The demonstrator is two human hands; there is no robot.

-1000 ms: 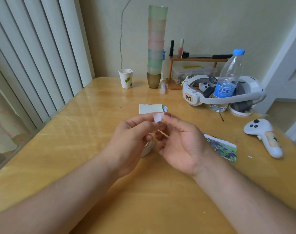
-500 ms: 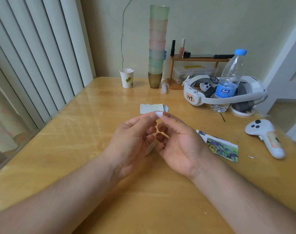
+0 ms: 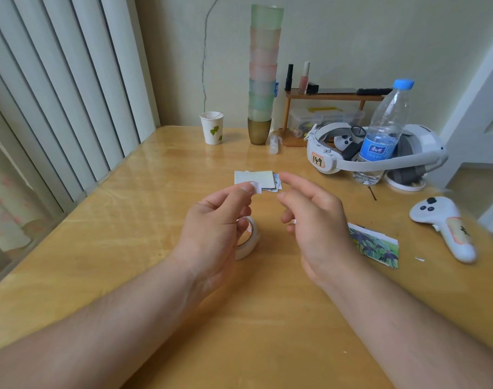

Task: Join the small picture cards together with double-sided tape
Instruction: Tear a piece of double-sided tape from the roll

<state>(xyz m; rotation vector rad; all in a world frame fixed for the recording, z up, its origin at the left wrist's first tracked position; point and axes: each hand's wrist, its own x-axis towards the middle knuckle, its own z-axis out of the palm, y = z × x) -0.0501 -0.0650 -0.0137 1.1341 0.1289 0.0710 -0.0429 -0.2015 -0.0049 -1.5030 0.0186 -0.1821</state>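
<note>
We read "149" handwritten on an orange label on the white headset (image 3: 377,153), our landmark at the table's far right. The water bottle (image 3: 383,136) standing in front of it has a blue label whose print is too small for us to read.

We count two hands. Our left hand (image 3: 220,228), well in front and left of the headset, pinches a small white tape piece (image 3: 256,188) between thumb and forefinger. Our right hand (image 3: 315,223), just in front of the headset and apart from the left, has loose, half-curled fingers; something thin and pale shows at its lower fingers, too small for us to name.

We see one tape roll (image 3: 249,240), half hidden under the left hand. One small stack of picture cards (image 3: 256,179) lies left of the headset, beyond the fingertips; we cannot count its cards. One more card strip (image 3: 377,245) with purple flowers lies in front of the headset, partly covered by the right wrist.

One controller (image 3: 447,226) lies right of that strip. Left of the headset stand one paper cup (image 3: 212,127) and one tower of stacked cups (image 3: 263,74), about eight.
</note>
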